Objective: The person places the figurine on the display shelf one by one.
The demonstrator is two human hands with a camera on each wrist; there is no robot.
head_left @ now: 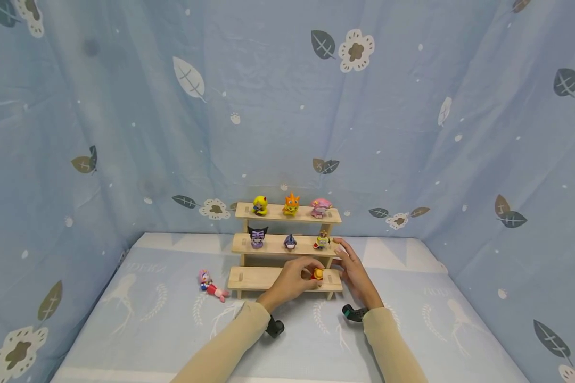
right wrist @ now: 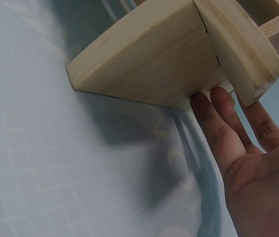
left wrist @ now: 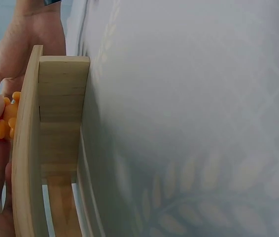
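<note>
Between thumb and fingers, my left hand pinches a small orange bear figurine with a red top. It stands at the right end of the lowest tier of a wooden three-tier shelf. The left wrist view has the figurine right at the board's surface, under the thumb. My right hand is beside the shelf's right end, its fingers extended. In the right wrist view the fingertips rest against the shelf's side panel.
The top tier bears yellow, orange and pink figurines. On the middle tier are a purple one, a blue-grey one and a yellow one. Left of the shelf, a pink-haired figurine lies on the tablecloth.
</note>
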